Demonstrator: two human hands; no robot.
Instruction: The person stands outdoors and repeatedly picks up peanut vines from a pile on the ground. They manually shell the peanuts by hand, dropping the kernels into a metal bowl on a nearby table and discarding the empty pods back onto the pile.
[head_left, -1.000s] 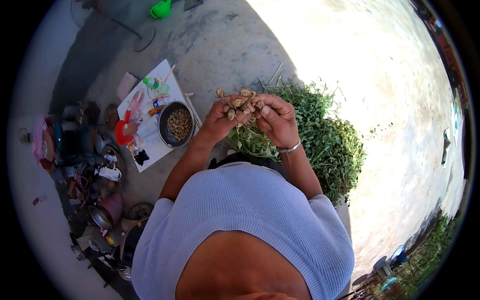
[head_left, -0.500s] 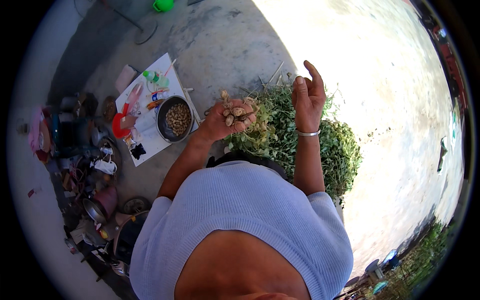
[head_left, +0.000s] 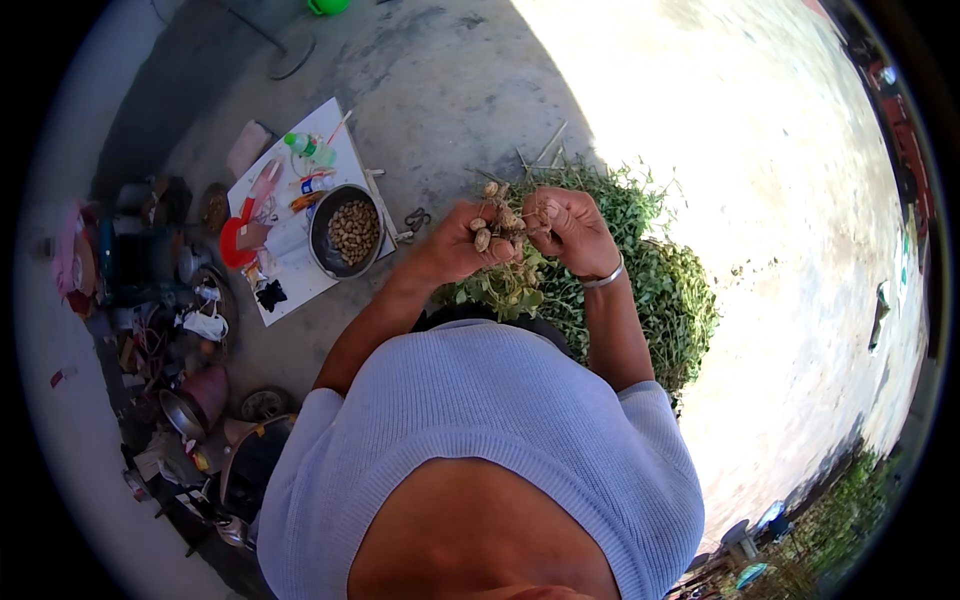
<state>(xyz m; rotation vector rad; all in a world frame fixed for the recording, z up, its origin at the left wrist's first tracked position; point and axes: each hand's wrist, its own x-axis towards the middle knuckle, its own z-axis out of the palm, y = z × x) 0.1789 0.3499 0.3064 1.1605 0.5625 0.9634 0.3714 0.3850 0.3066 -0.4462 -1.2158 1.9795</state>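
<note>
— Since half a second ago, the right hand (head_left: pixel 570 230), a silver-coloured metal bangle (head_left: pixel 605 276) at its wrist, has come in from over the greenery to stand close beside the left hand (head_left: pixel 460 243).

— How are the fingers disposed?

— Left: wrapped from below and outside around a cluster of tan, knobbly peanut pods (head_left: pixel 508 218). Right: thumb and fingers bent in at the cluster's right edge; whether they pinch anything, I cannot tell.

— And the governing relation?

— Cluster between the two hands, seated in the left, immediately left of the right fingertips. Its long axis runs roughly away from the chest, one pod at the far end, others low by the left palm. The right hand thus meets it from the side.

— What lies beyond?

— Beneath and to the right, a broad heap of leafy green stems (head_left: pixel 665 300). Left, nearer the left hand, a round dark metal pan (head_left: pixel 314 232) of loose tan pods (head_left: pixel 355 232), resting on a flat white board (head_left: pixel 345 165). Farthest, at the upper edge, a bright green plastic object (head_left: pixel 328 5), partly cut off.
</note>
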